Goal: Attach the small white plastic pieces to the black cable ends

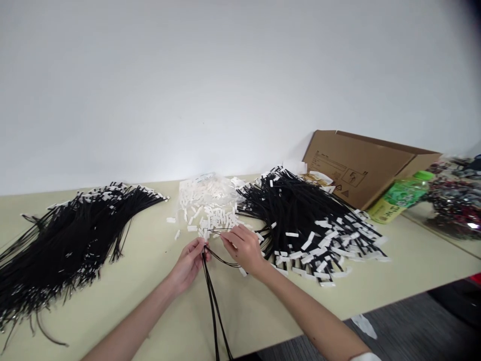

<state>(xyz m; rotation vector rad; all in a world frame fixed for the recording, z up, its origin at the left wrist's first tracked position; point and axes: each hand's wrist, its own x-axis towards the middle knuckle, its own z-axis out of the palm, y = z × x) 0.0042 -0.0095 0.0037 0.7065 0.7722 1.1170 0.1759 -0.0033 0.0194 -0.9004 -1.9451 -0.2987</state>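
Note:
My left hand [190, 263] is pinched shut on the top ends of a few black cords [215, 301] that trail down over the table's front edge. My right hand [244, 246] is closed on another thin black cord end beside it, just below a heap of small white plastic clips [210, 213]. A big pile of black cords [63, 240] with white tips lies at the left. A second pile of black cords with white tags [304, 220] lies right of my right hand.
A pale yellow-green table [150, 281] runs along a white wall. An open cardboard box [361, 168] stands at the back right, with a green bottle [402, 195] next to it and a bag of shiny parts [456, 200] at the far right. Grey carpet shows below.

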